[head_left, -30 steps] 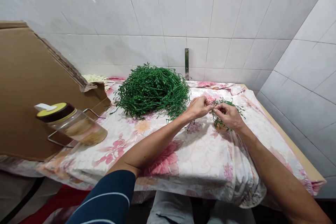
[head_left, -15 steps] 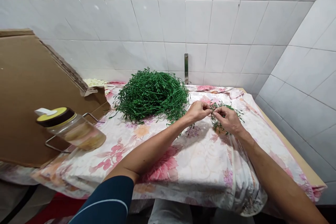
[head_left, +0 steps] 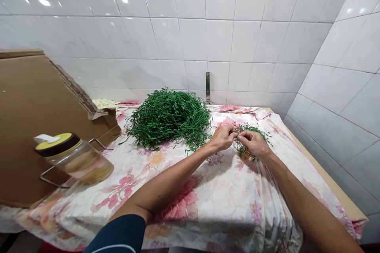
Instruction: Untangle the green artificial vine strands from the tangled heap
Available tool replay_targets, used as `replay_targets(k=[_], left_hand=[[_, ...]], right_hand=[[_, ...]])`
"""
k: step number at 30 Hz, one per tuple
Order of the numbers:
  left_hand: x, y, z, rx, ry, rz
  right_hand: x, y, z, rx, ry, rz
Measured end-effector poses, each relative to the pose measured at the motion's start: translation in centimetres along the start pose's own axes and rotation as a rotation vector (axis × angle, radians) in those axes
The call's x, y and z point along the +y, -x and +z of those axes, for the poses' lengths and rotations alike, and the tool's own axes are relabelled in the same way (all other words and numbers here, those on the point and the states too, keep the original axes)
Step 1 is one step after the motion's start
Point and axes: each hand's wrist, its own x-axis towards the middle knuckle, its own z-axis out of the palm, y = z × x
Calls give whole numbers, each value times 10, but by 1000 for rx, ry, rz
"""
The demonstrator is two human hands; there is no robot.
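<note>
My left hand (head_left: pixel 221 139) and right hand (head_left: pixel 253 144) pinch a small green plastic sprig (head_left: pixel 248 139) over the floral cloth (head_left: pixel 225 193); it runs left-right, tips splaying right, beside the green heap (head_left: pixel 169 118)

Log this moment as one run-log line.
left hand: pinching small green plastic sprig | right hand: pinching same sprig | large green plastic stem pile: left of hands, on floral cloth

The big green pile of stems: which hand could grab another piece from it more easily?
Probably the left hand. It is on the side of the big green pile, almost at its edge. The right hand is farther from it and lies over the small green bunch, which both hands pinch.
</note>
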Motion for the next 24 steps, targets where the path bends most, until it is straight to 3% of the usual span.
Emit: replay_targets(k=[13, 24], left_hand=[[-7, 2, 12, 104, -216, 120], [-1, 6, 13, 75, -273, 53]], right_hand=[[-8, 4, 4, -37, -38, 75], [-10, 3, 7, 21, 118, 45]])
